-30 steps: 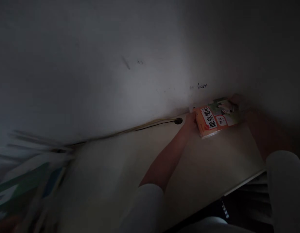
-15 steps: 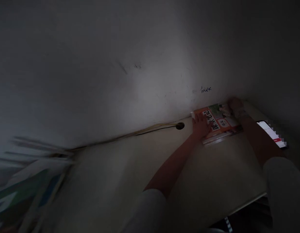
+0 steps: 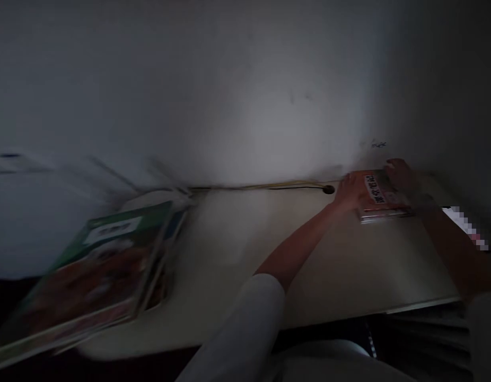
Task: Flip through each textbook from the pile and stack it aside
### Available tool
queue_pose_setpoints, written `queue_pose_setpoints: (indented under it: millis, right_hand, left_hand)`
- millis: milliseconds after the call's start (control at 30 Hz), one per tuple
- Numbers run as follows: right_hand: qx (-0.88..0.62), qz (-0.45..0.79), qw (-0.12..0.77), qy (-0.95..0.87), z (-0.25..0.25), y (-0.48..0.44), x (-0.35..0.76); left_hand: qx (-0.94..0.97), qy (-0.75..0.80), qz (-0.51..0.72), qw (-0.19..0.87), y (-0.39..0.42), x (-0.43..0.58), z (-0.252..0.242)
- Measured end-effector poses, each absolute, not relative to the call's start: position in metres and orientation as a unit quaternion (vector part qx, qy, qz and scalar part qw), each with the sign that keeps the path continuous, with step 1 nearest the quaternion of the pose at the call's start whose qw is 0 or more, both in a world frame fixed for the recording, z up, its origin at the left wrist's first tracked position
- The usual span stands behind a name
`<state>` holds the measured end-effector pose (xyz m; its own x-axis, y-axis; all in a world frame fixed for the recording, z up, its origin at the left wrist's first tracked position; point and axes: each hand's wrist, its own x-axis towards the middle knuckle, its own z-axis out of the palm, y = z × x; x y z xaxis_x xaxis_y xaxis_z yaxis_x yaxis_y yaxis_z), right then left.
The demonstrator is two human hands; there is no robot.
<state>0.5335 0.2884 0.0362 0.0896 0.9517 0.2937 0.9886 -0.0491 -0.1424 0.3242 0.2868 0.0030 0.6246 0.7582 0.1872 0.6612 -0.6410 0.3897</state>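
An orange book with a white title box (image 3: 375,189) lies on top of a small stack at the back right of the table, against the wall. My left hand (image 3: 348,192) rests on the left edge of the stack, its fingers partly visible and blurred. At the far right side of the book is my right hand (image 3: 402,175), smeared by motion, so its fingers are hard to make out. Both forearms reach across the pale table (image 3: 309,265).
A stack of large books with a green cover (image 3: 110,254) lies at the left end of the table. Cables (image 3: 261,185) run along the wall into a round hole (image 3: 329,189). A lit phone (image 3: 464,223) is at the right.
The view has swung left and levelled, bringing the left book stack fully into sight. My left hand has shifted from the orange cover to its left edge. The right hand remains by the far side.
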Motion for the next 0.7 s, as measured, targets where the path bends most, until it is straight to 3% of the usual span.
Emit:
queue_pose_setpoints:
  millis: [133,267,367,500,700]
  right_hand:
    - [-0.607,0.009,0.198,-0.770,0.015,0.237,0.463]
    - [-0.418,0.063,0.175,-0.889,-0.036,0.181,0.389]
    - [-0.384,0.032,0.113,-0.916,-0.066,0.163,0.346]
    - [-0.408,0.004,0.065,-0.911,-0.079,0.164,0.317]
    - [-0.424,-0.010,0.074,-0.903,-0.079,0.165,0.312]
  left_hand:
    - [0.932,0.329,0.075,0.130,0.236,0.215,0.014]
    - [0.863,0.496,-0.030,0.088,0.189,0.095,-0.001]
    - [0.786,0.610,-0.067,0.072,0.167,0.039,-0.024]
    - [0.774,0.629,-0.053,0.060,0.143,0.026,-0.051]
    - [0.799,0.601,0.003,0.015,0.107,0.074,-0.061]
